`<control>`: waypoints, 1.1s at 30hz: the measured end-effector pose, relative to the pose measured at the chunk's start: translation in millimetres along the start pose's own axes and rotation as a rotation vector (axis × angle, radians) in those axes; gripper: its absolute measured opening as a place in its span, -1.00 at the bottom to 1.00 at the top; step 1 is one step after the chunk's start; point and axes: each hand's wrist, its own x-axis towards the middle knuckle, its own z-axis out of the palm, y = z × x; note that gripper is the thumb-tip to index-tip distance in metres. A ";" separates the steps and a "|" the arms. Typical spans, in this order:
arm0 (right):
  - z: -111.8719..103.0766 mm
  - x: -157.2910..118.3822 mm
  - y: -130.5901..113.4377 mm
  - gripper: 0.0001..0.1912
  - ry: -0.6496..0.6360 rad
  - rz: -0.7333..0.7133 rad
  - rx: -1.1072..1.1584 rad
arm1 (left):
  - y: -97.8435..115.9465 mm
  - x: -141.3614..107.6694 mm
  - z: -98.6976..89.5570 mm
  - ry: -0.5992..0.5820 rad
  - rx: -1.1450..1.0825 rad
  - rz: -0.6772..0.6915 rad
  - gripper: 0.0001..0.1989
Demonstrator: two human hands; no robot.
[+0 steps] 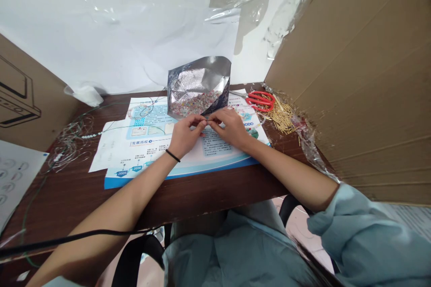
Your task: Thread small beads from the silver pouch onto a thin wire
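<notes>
My left hand and my right hand meet over a printed sheet, thumbs and forefingers pinched tip to tip. Whatever lies between the fingertips is too small to make out. Right behind them stands a foil pouch, its mouth wide and facing me. Small mixed beads, pinkish, white and clear, lie inside it. A thin green thread runs over the paper toward my left hand. Just past my right hand, part of a pale bead strand shows.
Red-handled scissors lie beside a heap of thin gold-coloured pins or tubes on the right. Tangled clear line with white beads covers the left side. Cardboard walls and a white back wall enclose the table.
</notes>
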 end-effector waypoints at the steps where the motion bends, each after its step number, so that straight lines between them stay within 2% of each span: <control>1: 0.0 0.1 0.1 -0.89 -0.002 0.010 0.007 | -0.3 0.3 0.0 -0.001 -0.008 0.000 -0.83; 8: -1.4 1.3 0.0 -0.96 0.002 0.053 0.020 | 1.9 1.1 -0.5 0.001 -0.007 -0.019 -0.73; 21: -1.7 0.7 -0.6 -0.91 -0.048 0.029 0.095 | 6.0 -0.3 -2.5 -0.032 0.151 0.003 -0.70; 27: -2.1 1.4 -1.6 -0.92 -0.023 0.045 0.104 | 8.3 -0.4 -5.8 0.064 0.261 0.069 -0.69; 30: -3.5 2.2 -2.5 -0.93 -0.018 0.077 0.124 | 7.6 2.8 -7.9 0.092 0.198 -0.008 -0.68; 33: -4.7 2.9 -3.7 -0.93 -0.013 0.108 0.156 | 5.8 9.0 -11.0 0.139 -0.054 -0.147 -0.68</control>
